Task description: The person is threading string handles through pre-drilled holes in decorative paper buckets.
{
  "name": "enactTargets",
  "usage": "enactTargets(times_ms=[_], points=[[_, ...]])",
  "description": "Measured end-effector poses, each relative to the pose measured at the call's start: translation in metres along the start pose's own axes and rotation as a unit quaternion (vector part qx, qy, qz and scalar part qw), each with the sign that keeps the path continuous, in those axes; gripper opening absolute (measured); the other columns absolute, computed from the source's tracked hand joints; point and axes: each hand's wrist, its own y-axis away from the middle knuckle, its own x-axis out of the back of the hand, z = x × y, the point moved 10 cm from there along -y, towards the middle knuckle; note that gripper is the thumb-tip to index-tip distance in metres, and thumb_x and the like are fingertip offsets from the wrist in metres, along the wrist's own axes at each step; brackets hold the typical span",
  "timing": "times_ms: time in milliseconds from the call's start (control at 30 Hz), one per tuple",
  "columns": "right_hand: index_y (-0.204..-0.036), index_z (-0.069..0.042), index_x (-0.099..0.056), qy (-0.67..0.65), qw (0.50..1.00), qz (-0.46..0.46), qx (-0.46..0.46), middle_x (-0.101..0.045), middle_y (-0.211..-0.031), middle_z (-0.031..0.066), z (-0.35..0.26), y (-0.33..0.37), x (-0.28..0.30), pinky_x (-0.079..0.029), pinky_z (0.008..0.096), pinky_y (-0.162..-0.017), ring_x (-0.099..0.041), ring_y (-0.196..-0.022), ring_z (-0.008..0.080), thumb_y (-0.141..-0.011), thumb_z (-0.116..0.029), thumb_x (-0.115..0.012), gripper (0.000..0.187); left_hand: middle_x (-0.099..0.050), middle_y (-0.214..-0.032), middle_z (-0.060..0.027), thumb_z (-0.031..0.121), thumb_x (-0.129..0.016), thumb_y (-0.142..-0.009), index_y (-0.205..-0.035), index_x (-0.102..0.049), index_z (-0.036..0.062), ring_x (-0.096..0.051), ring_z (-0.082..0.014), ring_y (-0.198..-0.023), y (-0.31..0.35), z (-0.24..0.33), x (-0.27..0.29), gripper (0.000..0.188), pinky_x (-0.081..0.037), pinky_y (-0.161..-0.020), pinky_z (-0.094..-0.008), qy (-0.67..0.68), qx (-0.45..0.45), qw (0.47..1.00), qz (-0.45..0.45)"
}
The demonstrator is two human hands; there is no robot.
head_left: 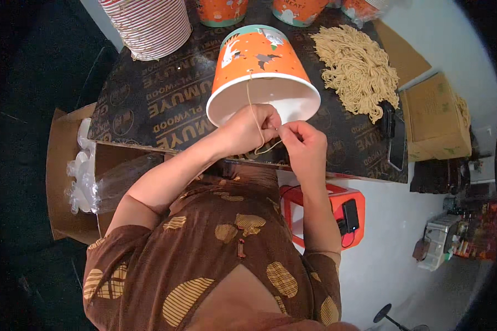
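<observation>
An orange paper bucket (259, 60) with a white inside and printed figures lies on its side on the table, its mouth toward me. A beige cord (252, 102) comes out of a hole near its rim and hangs down in a loop. My left hand (248, 128) is in front of the mouth, its fingers pinched on the cord. Close beside it, my right hand (303, 144) pinches too, fingertips almost touching the left ones. The cord's end between the fingertips is too small to make out clearly.
A heap of beige cords (359, 69) lies to the right, near a dark phone (396, 143). Stacked white-rimmed buckets (149, 25) stand back left, more orange buckets (222, 10) behind. Cardboard boxes (439, 118) flank the dark plywood table (176, 102); a red stool (354, 198) stands below.
</observation>
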Motion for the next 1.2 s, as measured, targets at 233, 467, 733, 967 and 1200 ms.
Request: enactTargets(times_ms=[233, 467, 733, 967, 1200], points=[[-0.083, 0.003, -0.066, 0.035, 0.994, 0.01, 0.102, -0.064, -0.069, 0.0157, -0.04, 0.018, -0.005, -0.047, 0.0302, -0.055, -0.061, -0.057, 0.017, -0.086, -0.012, -0.066, 0.014, -0.055, -0.067, -0.006, 0.003, -0.061, -0.082, -0.077, -0.057, -0.0005, -0.057, -0.0137, -0.065, 0.003, 0.001, 0.006, 0.008, -0.047, -0.062, -0.0321, -0.015, 0.011, 1.0, 0.025], [-0.102, -0.005, -0.061, 0.107, 0.982, 0.092, 0.122, -0.063, -0.069, 0.0204, -0.021, 0.014, 0.006, -0.05, 0.0417, -0.056, -0.066, -0.065, 0.0367, -0.092, -0.01, -0.055, 0.012, -0.051, -0.076, 0.0015, -0.004, -0.055, -0.089, -0.085, -0.051, 0.0038, -0.054, -0.0067, -0.064, 0.006, -0.013, -0.002, 0.01, -0.044, -0.051, -0.0208, 0.151, 0.061, 0.986, -0.026], [-0.105, -0.01, -0.061, 0.183, 0.973, 0.015, 0.139, -0.064, -0.069, 0.0203, -0.022, 0.005, -0.011, -0.049, 0.0492, -0.056, -0.064, -0.063, 0.0401, -0.089, -0.011, -0.057, 0.017, -0.054, -0.077, 0.0, -0.004, -0.055, -0.09, -0.084, -0.049, 0.0038, -0.055, -0.0074, -0.065, 0.007, -0.008, 0.0, 0.012, -0.047, -0.053, -0.0213, 0.169, 0.039, 0.985, -0.022], [-0.093, -0.002, -0.061, 0.246, 0.949, 0.017, 0.198, -0.06, -0.058, 0.0127, -0.027, 0.004, -0.02, -0.048, 0.0366, -0.049, -0.064, -0.051, 0.0236, -0.09, -0.005, -0.056, 0.006, -0.053, -0.073, -0.0017, -0.004, -0.051, -0.09, -0.084, -0.051, 0.0018, -0.056, -0.0089, -0.061, 0.005, -0.011, 0.0, 0.009, -0.047, -0.048, -0.0229, 0.18, 0.019, 0.983, -0.016], [-0.084, -0.003, -0.055, 0.161, 0.971, 0.038, 0.17, -0.058, -0.058, 0.0154, -0.017, 0.005, -0.012, -0.047, 0.0406, -0.049, -0.062, -0.053, 0.0296, -0.086, -0.002, -0.057, 0.003, -0.054, -0.076, -0.0026, -0.002, -0.055, -0.093, -0.088, -0.05, 0.001, -0.055, -0.0088, -0.061, 0.005, -0.014, 0.003, 0.007, -0.045, -0.049, -0.0227, 0.158, 0.093, 0.983, -0.016]])
